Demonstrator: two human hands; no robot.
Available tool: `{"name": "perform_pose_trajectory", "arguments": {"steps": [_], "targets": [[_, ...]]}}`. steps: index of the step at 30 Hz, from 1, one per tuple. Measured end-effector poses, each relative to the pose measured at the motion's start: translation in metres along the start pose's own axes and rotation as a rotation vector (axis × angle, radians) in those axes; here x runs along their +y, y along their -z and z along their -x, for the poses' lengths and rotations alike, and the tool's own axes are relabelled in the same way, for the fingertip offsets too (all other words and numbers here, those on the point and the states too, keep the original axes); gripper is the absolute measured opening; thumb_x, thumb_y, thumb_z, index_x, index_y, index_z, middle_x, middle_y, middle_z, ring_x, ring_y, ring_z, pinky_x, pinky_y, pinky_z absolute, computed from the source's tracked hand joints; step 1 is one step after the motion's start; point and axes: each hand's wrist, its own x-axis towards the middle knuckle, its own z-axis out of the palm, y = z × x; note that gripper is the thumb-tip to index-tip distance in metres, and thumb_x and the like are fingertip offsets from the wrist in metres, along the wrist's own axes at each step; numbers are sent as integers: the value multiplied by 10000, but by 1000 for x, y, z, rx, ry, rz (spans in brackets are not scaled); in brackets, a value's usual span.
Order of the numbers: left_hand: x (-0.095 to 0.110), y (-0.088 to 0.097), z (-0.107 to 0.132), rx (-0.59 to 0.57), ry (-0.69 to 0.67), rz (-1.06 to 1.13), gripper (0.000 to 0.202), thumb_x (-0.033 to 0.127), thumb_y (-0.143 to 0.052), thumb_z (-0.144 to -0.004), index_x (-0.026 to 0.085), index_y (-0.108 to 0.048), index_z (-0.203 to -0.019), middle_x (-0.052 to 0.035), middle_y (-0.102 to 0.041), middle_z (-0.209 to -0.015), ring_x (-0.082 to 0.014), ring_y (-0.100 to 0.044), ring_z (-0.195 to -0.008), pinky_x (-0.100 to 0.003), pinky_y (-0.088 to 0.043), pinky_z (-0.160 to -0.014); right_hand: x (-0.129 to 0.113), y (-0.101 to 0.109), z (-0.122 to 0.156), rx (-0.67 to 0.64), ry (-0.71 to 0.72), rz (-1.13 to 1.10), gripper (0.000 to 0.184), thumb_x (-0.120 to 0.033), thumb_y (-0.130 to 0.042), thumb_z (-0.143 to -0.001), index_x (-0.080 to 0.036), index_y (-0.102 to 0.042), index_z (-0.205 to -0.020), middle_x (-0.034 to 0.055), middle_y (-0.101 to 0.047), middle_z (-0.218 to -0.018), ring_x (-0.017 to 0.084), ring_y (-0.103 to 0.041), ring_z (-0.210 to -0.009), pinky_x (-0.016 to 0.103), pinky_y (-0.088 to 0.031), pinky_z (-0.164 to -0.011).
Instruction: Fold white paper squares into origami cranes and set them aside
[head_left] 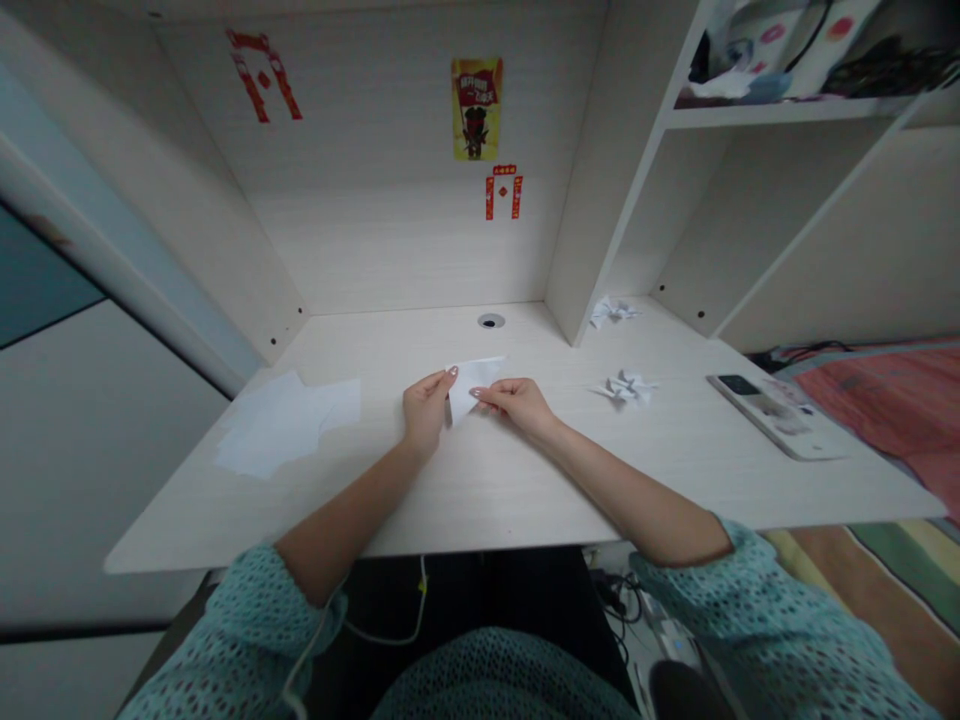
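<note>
On the middle of the counter [480, 500], the left hand [427, 410] and the right hand [521, 405] are both partly closed, pinching opposite edges of a folded white paper triangle [474, 385] between thumb and fingertips. Loose white sheets [281, 425] lie left of the hands. To the right sit a crumpled paper shape [625, 388] and a white handheld device [772, 415]. A second paper shape [611, 312] rests farther back, below a red-and-yellow poster [476, 108] on the back panel.
</note>
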Motion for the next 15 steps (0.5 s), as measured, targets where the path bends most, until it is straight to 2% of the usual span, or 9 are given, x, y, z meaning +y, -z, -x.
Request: {"name": "perform_pose_trajectory", "arguments": {"steps": [4,7,11,15], "targets": [[-1,0,-1,39,0,2,330,453,-672,-656,135,-664,-745,-16,-644,-708,-110,-542,-619,-215,-398,-576,0,0,-1,-38,26,37,395,-519,-708,-580,-136,-621,-542,-4,-550,-488,65,-370,-437,233,-241,-457],[1,0,-2,14,3,14,341,447,-684,-646,134,-652,-777,-32,-660,-744,-118,-562,-644,-219,-407,-592,-1,0,0,-18,64,28,395,-511,-710,-579,-143,-579,-520,-12,-541,-490,61,-357,-438,232,-233,-459],[6,-3,3,-171,91,-1,416,428,-707,-636,144,-647,-933,-52,-683,-804,-134,-585,-675,-234,-419,-623,2,2,-1,67,72,-14,403,-519,-688,-605,-155,-542,-510,-28,-503,-463,59,-326,-423,232,-209,-451],[7,-4,6,-297,161,-82,382,445,-708,-634,113,-687,-822,-76,-683,-743,-141,-571,-637,-242,-393,-587,5,5,-3,117,89,-51,415,-531,-671,-623,-167,-520,-493,-31,-483,-451,69,-338,-429,238,-230,-459]]}}
